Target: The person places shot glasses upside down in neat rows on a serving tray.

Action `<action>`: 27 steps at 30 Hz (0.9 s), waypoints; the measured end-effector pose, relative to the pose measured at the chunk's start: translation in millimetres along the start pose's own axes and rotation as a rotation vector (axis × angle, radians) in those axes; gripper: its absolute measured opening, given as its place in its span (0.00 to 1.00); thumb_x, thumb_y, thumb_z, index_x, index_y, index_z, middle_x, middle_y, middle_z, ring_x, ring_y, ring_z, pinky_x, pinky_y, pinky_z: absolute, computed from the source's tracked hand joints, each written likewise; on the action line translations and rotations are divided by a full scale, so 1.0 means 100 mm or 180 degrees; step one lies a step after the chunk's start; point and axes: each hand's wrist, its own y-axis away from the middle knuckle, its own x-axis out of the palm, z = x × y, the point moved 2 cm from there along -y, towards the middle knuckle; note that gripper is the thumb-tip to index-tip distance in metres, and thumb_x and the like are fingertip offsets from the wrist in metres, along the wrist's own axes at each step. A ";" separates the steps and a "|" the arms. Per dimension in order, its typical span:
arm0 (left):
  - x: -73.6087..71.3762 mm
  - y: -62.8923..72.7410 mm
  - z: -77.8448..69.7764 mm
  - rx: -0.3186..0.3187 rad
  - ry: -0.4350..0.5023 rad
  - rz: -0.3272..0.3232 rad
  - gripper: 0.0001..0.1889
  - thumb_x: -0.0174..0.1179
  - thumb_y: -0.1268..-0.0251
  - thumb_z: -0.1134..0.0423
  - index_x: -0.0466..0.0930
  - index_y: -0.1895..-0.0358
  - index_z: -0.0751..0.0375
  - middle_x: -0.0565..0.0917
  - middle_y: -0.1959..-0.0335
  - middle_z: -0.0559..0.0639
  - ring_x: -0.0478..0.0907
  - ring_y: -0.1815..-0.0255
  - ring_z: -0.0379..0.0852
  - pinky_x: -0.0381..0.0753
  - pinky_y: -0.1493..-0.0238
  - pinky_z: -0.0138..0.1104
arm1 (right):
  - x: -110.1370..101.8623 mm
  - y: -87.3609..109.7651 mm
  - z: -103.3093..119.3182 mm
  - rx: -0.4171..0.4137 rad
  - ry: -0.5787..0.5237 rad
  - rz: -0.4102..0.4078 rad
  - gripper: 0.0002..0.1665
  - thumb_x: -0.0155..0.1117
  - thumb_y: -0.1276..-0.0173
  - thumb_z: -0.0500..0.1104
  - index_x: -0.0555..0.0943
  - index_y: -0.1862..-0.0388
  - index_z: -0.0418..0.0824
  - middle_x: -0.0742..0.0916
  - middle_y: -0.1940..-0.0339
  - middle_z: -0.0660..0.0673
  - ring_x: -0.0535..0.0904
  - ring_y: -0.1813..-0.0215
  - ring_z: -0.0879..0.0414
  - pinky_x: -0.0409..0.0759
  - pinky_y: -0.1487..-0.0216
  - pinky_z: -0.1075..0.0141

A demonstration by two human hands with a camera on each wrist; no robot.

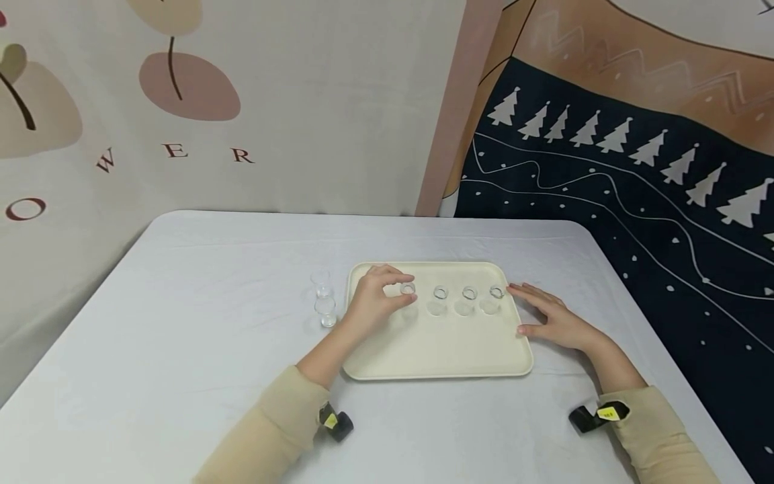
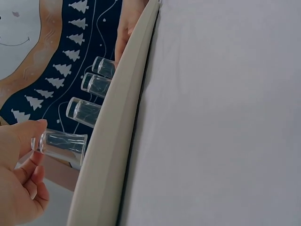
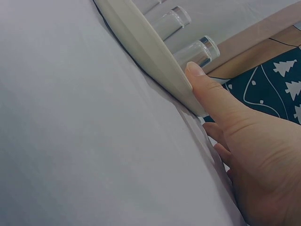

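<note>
My left hand (image 1: pixel 373 299) pinches a small clear shot glass (image 2: pixel 63 143) near its upper end, between thumb and fingers. That glass stands at the left of a row on the cream tray (image 1: pixel 435 353), its lower end at the tray. To its right several more shot glasses (image 1: pixel 468 301) stand in line, seemingly mouth down with thick bases on top. At the tray's right edge is my right hand (image 1: pixel 553 319), fingers spread and fairly straight. In the right wrist view, its thumb (image 3: pixel 209 89) lies against the tray's rim, close to the end glass (image 3: pixel 200 51).
Two more clear glasses (image 1: pixel 325 306) stand on the white tablecloth (image 1: pixel 181 349) just left of the tray. A pale printed curtain (image 1: pixel 332 101) hangs behind the table, and a dark cloth with white trees (image 1: pixel 605 181) hangs at the right.
</note>
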 end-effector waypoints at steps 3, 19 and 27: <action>0.03 0.00 0.01 -0.0012 -0.0027 0.0048 0.16 0.73 0.51 0.68 0.86 0.56 0.64 0.83 0.59 0.49 0.73 0.51 0.48 0.72 0.48 0.42 | 0.00 0.00 0.00 -0.0001 -0.0001 -0.0005 0.45 0.72 0.41 0.49 0.63 0.27 0.44 0.62 0.27 0.35 0.45 0.26 0.33 0.39 0.38 0.30; 0.11 0.00 0.09 -0.0159 -0.0056 0.0193 0.16 0.72 0.49 0.67 0.85 0.54 0.62 0.83 0.57 0.47 0.73 0.51 0.48 0.72 0.49 0.44 | 0.00 0.00 -0.02 0.0000 -0.0002 -0.0016 0.46 0.72 0.41 0.49 0.64 0.27 0.44 0.63 0.27 0.35 0.45 0.26 0.33 0.39 0.38 0.30; 0.09 0.01 0.08 -0.0182 -0.0033 0.0128 0.20 0.74 0.51 0.65 0.84 0.51 0.62 0.82 0.55 0.47 0.73 0.53 0.49 0.73 0.52 0.41 | 0.00 0.00 -0.01 0.0013 0.0007 -0.0037 0.46 0.72 0.42 0.51 0.63 0.27 0.45 0.62 0.27 0.34 0.46 0.27 0.32 0.39 0.39 0.29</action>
